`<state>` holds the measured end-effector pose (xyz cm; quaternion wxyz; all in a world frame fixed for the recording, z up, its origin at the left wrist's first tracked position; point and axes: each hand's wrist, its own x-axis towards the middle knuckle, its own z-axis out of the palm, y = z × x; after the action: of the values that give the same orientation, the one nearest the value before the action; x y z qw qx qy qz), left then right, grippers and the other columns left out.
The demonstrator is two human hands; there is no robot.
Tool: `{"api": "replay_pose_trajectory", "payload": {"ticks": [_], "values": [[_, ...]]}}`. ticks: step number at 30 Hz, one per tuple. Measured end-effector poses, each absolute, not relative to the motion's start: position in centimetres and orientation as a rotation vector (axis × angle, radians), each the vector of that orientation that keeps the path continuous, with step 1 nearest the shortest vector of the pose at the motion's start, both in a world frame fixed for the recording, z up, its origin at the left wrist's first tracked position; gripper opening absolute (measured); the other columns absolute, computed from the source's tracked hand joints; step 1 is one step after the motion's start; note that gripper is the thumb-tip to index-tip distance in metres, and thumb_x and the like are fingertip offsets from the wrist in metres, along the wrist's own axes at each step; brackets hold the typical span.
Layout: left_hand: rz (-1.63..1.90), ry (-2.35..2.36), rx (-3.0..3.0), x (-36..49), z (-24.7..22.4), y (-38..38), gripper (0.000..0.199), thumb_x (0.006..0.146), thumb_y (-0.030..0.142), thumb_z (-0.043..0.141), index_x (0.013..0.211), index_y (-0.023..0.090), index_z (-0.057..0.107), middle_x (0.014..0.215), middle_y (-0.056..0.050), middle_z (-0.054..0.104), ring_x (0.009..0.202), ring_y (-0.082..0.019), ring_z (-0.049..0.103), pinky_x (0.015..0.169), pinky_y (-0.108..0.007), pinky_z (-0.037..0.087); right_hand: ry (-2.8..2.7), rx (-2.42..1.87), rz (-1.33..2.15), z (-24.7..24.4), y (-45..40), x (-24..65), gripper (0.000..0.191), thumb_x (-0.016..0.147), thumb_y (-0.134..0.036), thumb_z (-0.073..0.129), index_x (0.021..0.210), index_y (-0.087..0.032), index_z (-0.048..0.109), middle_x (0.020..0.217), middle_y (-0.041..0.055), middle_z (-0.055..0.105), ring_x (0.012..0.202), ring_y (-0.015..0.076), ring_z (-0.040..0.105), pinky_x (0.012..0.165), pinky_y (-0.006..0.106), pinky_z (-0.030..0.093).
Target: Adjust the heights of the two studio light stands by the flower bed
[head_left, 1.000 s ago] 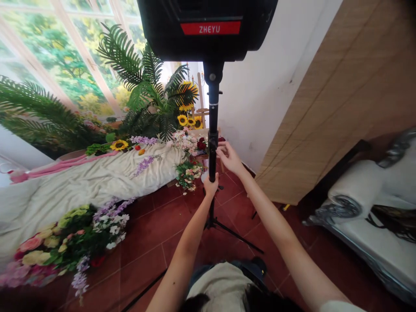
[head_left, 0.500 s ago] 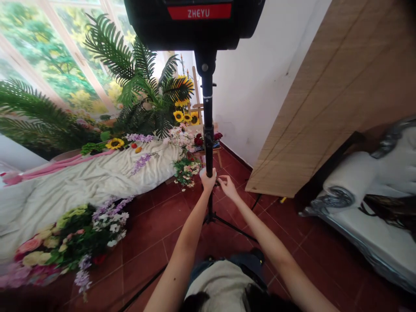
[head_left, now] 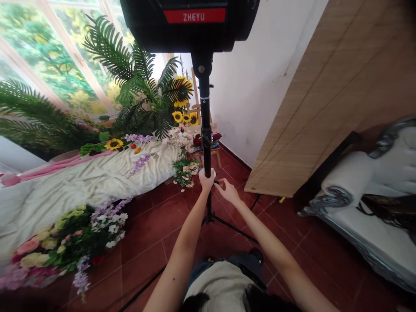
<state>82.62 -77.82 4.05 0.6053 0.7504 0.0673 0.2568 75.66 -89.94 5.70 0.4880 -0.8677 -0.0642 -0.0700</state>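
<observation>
Upright in front of me is a black light stand [head_left: 207, 151], with a large black studio light [head_left: 191, 37] marked ZHEYU on top, cut off by the upper edge. My left hand [head_left: 207, 181] is wrapped round the pole at about its middle. Just to the right and slightly lower, my right hand [head_left: 229, 193] pinches a small dark knob [head_left: 216, 183] on the side of the stand. Fingertips partly cover the knob. The stand's legs [head_left: 231, 225] spread over the floor close to my feet.
White draped cloth [head_left: 152, 173] with flowers runs along the left. A flower arrangement [head_left: 74, 238] sits at the lower left, below a palm plant [head_left: 139, 86]. To the right a leaning bamboo panel [head_left: 286, 130] and a white-and-silver sofa [head_left: 347, 177] stand on red tiles [head_left: 146, 234].
The studio light and upper pole have shifted slightly left in view. My right hand's fingers have come closer to the pole and closed on the knob. My left hand keeps its grip.
</observation>
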Motion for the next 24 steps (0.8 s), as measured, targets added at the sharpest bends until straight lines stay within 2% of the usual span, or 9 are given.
{"api": "replay_pose_trajectory", "payload": {"ticks": [3,6,10,15,20,24], "values": [[0.597,0.165,1.73,82.6,4.2,-77.9,0.032,0.072,0.048,0.06,0.06,0.017,0.059,0.054,-0.003,0.056,0.057,-0.015,0.055,0.052,-0.023,0.041,-0.144,-2.222,-0.171,5.6,-90.1,76.1,0.033,0.084,-0.054,0.045,0.08,-0.023,0.057,0.07,0.0015,0.064,0.067,0.0175,0.06,0.061,0.024,0.041],[0.624,0.159,1.747,82.5,4.4,-77.9,0.032,0.072,0.047,0.06,0.059,0.017,0.058,0.055,-0.003,0.056,0.056,-0.014,0.055,0.053,-0.023,0.041,-0.104,-2.157,-0.123,5.2,-89.6,76.7,0.043,0.084,-0.056,0.039,0.064,-0.022,0.053,0.063,0.0014,0.06,0.062,0.0162,0.057,0.056,0.023,0.038],[0.61,0.152,1.757,82.3,4.6,-77.8,0.034,0.073,0.048,0.059,0.059,0.018,0.057,0.053,-0.003,0.056,0.054,-0.014,0.054,0.052,-0.023,0.041,0.071,-1.766,0.147,4.8,-88.3,77.3,0.045,0.082,-0.057,0.036,0.059,-0.021,0.047,0.05,-0.0014,0.049,0.044,0.012,0.044,0.043,0.021,0.033],[0.603,0.168,1.736,82.3,4.6,-77.9,0.037,0.071,0.05,0.061,0.055,0.018,0.052,0.05,-0.001,0.052,0.053,-0.013,0.051,0.051,-0.022,0.039,0.204,-1.176,0.557,5.4,-88.0,77.9,0.035,0.083,-0.045,0.035,0.057,-0.022,0.037,0.042,-0.0069,0.033,0.033,0.0073,0.023,0.034,0.018,0.023],[0.588,0.19,1.716,82.4,4.5,-77.9,0.037,0.07,0.05,0.062,0.053,0.019,0.051,0.047,0.0,0.048,0.051,-0.013,0.05,0.05,-0.022,0.037,0.204,-0.935,0.766,6.5,-88.8,78.2,0.033,0.084,-0.03,0.031,0.052,-0.022,0.029,0.039,-0.0064,0.027,0.033,0.0085,0.024,0.036,0.02,0.027],[0.605,0.16,1.751,82.5,4.3,-77.8,0.037,0.072,0.05,0.06,0.053,0.019,0.05,0.049,0.0,0.05,0.052,-0.013,0.051,0.051,-0.022,0.038,0.2,-1.253,0.633,6.6,-88.5,77.8,0.034,0.087,-0.034,0.031,0.058,-0.021,0.041,0.043,-0.0049,0.037,0.033,0.0085,0.027,0.036,0.02,0.025]]}}
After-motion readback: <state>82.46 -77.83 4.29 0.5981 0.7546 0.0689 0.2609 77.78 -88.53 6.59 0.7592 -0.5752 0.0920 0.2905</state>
